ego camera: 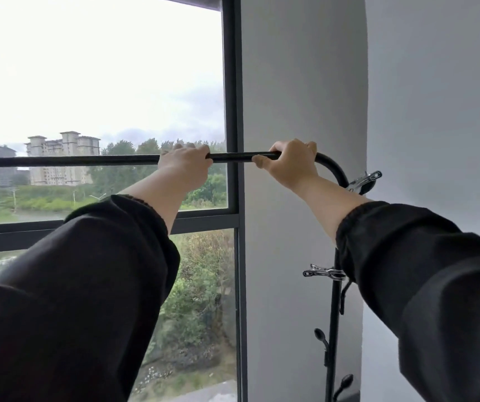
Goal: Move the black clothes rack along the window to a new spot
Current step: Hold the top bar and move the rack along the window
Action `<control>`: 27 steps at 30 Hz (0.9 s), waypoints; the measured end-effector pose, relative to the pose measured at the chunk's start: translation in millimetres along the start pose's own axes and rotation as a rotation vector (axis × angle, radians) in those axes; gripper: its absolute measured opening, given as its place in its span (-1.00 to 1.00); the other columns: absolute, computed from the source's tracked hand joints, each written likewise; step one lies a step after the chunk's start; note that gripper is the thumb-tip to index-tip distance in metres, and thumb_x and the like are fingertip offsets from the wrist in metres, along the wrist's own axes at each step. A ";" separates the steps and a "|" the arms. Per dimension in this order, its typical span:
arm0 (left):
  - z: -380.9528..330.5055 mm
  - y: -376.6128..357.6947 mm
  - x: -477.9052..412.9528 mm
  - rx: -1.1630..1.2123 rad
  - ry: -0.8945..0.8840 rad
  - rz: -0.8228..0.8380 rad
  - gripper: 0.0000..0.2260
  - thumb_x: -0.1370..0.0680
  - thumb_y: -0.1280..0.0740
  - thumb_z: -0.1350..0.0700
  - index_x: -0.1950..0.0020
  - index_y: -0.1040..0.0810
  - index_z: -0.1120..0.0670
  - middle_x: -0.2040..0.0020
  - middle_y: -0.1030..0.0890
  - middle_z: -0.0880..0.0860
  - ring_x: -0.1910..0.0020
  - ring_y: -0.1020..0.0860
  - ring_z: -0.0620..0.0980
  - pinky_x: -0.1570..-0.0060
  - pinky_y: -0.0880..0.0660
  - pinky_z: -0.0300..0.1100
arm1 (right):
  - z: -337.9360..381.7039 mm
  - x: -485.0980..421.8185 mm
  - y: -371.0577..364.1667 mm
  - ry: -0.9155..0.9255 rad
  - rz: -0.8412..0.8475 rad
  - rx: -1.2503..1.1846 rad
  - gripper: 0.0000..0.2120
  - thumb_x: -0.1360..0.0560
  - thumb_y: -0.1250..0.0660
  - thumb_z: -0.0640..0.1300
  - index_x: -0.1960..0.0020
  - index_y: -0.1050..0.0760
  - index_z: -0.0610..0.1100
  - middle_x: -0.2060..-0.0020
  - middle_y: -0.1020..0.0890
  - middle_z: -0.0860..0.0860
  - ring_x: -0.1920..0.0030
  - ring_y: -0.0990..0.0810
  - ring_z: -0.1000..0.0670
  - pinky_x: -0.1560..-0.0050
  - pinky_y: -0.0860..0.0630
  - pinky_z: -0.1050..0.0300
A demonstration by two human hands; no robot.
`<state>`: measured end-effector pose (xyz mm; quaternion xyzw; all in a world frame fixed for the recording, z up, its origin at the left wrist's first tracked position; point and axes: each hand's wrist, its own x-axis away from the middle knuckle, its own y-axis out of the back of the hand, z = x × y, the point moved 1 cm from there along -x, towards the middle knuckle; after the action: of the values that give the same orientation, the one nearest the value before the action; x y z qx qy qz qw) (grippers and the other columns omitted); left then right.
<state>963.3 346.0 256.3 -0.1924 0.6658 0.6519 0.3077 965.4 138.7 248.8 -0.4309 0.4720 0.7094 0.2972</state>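
Note:
The black clothes rack (65, 160) has a round top bar that runs level across the window, then bends down at the right into an upright post with small hooks. My left hand (185, 163) is wrapped over the top bar near its middle. My right hand (289, 165) grips the same bar just before the bend. Both arms wear black sleeves and reach forward and up. The rack's left end and its foot are out of view.
A tall window (234, 82) with a dark frame fills the left; white walls (305, 82) meet in a corner right behind the rack's post. Two metal clips (364, 179) (324, 272) hang on the post.

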 end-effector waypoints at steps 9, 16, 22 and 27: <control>-7.5 -24.9 -14.0 0.060 -0.003 0.031 -0.60 -0.62 -0.01 -0.10 -0.40 -0.26 0.03 -0.33 -0.39 0.14 -0.39 -0.27 0.20 -0.41 -0.13 0.22 | -19.9 4.9 -21.4 -0.012 0.143 0.323 -0.47 -0.55 -0.14 0.19 -0.40 -0.31 -0.09 -0.39 -0.33 -0.14 -0.43 -0.20 -0.18 -0.45 0.07 -0.27; -14.5 -48.0 -35.1 0.172 0.026 -0.205 -0.62 -0.61 -0.06 -0.14 -0.20 -0.46 0.09 -0.15 -0.56 0.10 -0.29 -0.39 0.15 -0.40 -0.09 0.19 | -27.7 -26.1 -30.7 -0.151 0.073 0.046 -0.59 -0.51 -0.17 0.25 0.19 -0.51 -0.08 0.40 -0.45 0.09 -0.24 -0.39 -0.11 -0.38 -0.08 -0.23; -3.7 -67.4 -60.5 0.101 0.061 -0.228 -0.62 -0.60 -0.10 -0.16 -0.14 -0.49 0.10 -0.04 -0.59 0.10 -0.15 -0.47 0.14 -0.27 -0.26 0.12 | -36.8 -49.1 -70.8 -0.116 0.049 -0.028 -0.50 -0.47 -0.19 0.25 0.28 -0.57 -0.16 0.51 -0.42 0.08 -0.06 -0.48 -0.11 -0.29 -0.17 -0.21; -13.1 -93.3 -96.2 0.084 0.032 -0.214 -0.73 -0.62 -0.14 -0.04 -0.17 -0.48 0.09 -0.07 -0.59 0.09 -0.12 -0.49 0.11 -0.21 -0.32 0.04 | -71.3 -72.9 -100.5 -0.133 0.043 -0.077 -0.52 -0.47 -0.21 0.20 0.41 -0.48 -0.15 0.57 -0.37 0.05 0.12 -0.41 -0.07 -0.21 -0.19 -0.18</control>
<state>1093.4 312.0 249.4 -0.2596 0.6731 0.5838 0.3725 1105.2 109.6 259.2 -0.3835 0.4329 0.7602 0.2959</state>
